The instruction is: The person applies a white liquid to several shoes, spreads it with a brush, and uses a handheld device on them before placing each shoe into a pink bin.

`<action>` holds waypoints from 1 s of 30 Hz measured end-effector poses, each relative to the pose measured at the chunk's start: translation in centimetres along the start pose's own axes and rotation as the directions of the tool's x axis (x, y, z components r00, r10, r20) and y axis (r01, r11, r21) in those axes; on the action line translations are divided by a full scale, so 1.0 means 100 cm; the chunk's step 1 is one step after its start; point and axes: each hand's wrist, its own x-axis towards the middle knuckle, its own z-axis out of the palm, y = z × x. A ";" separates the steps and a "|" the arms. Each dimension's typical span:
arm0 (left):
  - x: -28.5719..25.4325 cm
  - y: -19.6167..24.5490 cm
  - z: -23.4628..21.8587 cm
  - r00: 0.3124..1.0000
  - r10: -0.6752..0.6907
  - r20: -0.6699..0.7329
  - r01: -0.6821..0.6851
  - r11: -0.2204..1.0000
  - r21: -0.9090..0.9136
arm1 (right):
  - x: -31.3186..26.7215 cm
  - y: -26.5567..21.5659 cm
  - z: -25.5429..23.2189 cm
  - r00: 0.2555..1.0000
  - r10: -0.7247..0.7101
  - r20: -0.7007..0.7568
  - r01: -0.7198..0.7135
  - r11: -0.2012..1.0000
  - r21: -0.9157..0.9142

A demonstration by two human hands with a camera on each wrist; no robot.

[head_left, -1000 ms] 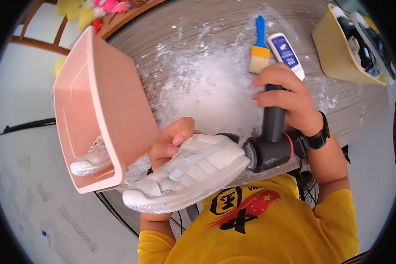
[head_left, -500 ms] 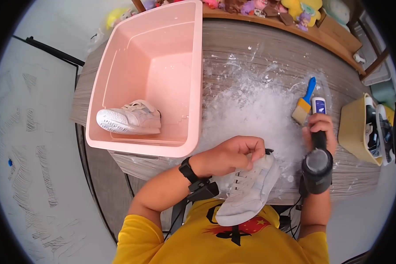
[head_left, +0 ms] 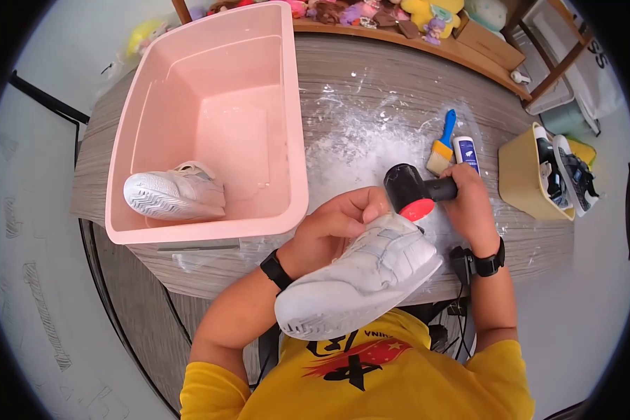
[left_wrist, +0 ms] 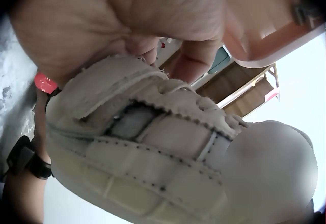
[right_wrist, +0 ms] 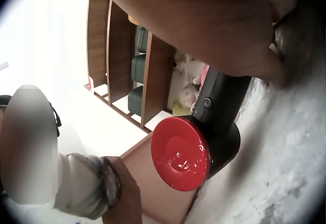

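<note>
A white sneaker (head_left: 364, 273) hangs over the table's near edge, toe to the lower left and part of its sole showing. My left hand (head_left: 339, 220) grips it by the collar and tongue. In the left wrist view the laces and dark-edged side panels of the sneaker (left_wrist: 168, 137) show close up below the fingers. My right hand (head_left: 472, 199) grips the handle of a black electric cleaning brush (head_left: 404, 187) just beyond the heel. Its round red end (right_wrist: 181, 152) faces back toward me; the bristle end is hidden.
A pink tub (head_left: 297, 161) at the left contains a second white sneaker (head_left: 175, 192). White foam smears the wooden table (head_left: 371, 52). A blue-handled paintbrush (head_left: 443, 143) and a white bottle (head_left: 466, 154) lie beyond my right hand, beside a yellow bin (head_left: 518, 175) of shoes.
The electric brush was against the sneaker's heel a second ago; now it is apart, its red end turned toward me. The sneaker swung toe toward me, then back to the left, tilting its sole up.
</note>
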 end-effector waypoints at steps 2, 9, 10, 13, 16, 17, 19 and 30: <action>0.000 -0.001 0.000 1.000 0.002 0.010 -0.001 0.999 -0.039 | -0.002 -0.002 -0.002 0.999 -0.012 0.036 0.013 0.999 -0.030; 0.002 -0.003 0.004 1.000 0.005 -0.017 -0.005 1.000 0.000 | -0.009 -0.007 -0.007 0.982 -0.110 0.152 0.112 0.994 -0.007; 0.003 -0.003 0.004 1.000 0.002 -0.024 -0.002 1.000 0.000 | -0.009 -0.010 -0.009 0.976 -0.146 0.165 0.149 0.989 -0.007; 0.006 -0.006 -0.002 1.000 0.004 0.022 -0.003 0.998 -0.065 | -0.006 -0.031 -0.041 0.943 -0.253 0.215 0.260 0.965 -0.004; 0.008 -0.008 -0.006 0.999 -0.030 0.013 0.031 0.998 -0.051 | 0.005 -0.064 -0.086 0.940 -0.254 0.228 0.175 0.932 0.317; 0.010 -0.012 -0.009 0.999 -0.023 0.029 0.025 0.998 -0.066 | 0.007 -0.075 -0.098 0.914 -0.323 0.247 0.181 0.867 0.465; 0.010 -0.014 -0.007 0.999 -0.052 -0.013 0.051 0.998 -0.033 | 0.007 -0.099 -0.115 0.855 -0.456 0.247 0.154 0.679 0.718; 0.012 -0.017 -0.003 0.997 0.067 0.036 -0.066 0.998 -0.016 | 0.045 -0.159 -0.128 0.675 -0.648 0.353 0.439 0.737 0.514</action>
